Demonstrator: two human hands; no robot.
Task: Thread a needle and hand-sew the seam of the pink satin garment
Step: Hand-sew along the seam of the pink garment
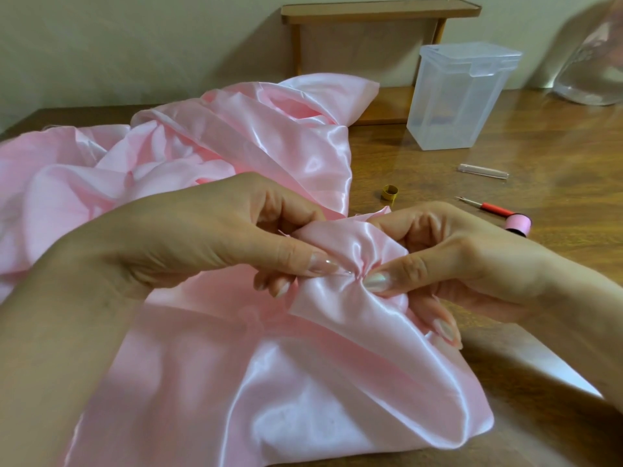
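Pinching a gathered fold of the shiny pink satin garment (pixel 303 382) with the left hand (pixel 209 244) and the right hand (pixel 472 264), fingers (pixel 317 262) of both clamping on the cloth, thumb tips facing across the puckers. Showing a thin glint at the left thumb tip, too small to identify. Spreading leftward and back over the brown wooden counter (pixel 505 156). Lying beyond, right of the cloth: small gold ring (pixel 389 191), red-handled pointed tool (pixel 488 207), pink thread spool (pixel 517 225), slim clear tube (pixel 482 172). Standing farther back: translucent lidded plastic box (pixel 462 99), before a brown wooden shelf (pixel 381 11).

Soft, even indoor light — slightly dim.
Glare streaks on the satin (pixel 317 156) beyond the grip; edges blurred, bent.
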